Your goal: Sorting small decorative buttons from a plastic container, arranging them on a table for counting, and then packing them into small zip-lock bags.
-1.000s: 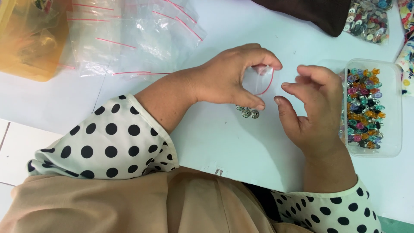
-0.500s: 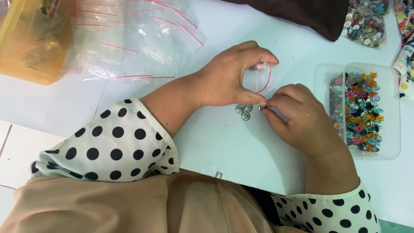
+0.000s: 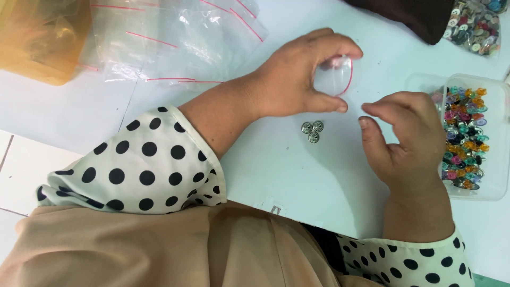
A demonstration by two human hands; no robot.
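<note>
The left hand [image 3: 297, 79] holds a small clear zip bag [image 3: 333, 77] with a red seal line, its fingers [image 3: 332, 48] curled over the top and the thumb pressed beneath, so the bag's mouth is pinched open in a round gap between them. The right hand [image 3: 406, 141] hovers just beside it, to the right, fingers [image 3: 390, 102] loosely bent with thumb and forefinger apart; whether anything sits between them cannot be told. On the white desk [image 3: 276, 170], just below the bag and between the two hands, lie three small round metal buttons [image 3: 312, 130], touching each other in a tight cluster.

Right of the right hand, partly hidden behind it, stands a clear plastic tray [image 3: 491, 186] full of small coloured beads or buttons [image 3: 467, 143]. At the upper right corner lies a heap of mixed buttons [image 3: 475, 24] beside a dark brown cloth [image 3: 404, 16]. Behind the left forearm, at the top, a pile of empty clear zip bags [image 3: 175, 42] with red seals is spread out, and a yellow translucent bag [image 3: 37, 37] fills the upper left corner. Both arms wear cream sleeves with black dots [image 3: 133, 165], over a tan garment [image 3: 159, 250] at the bottom edge
</note>
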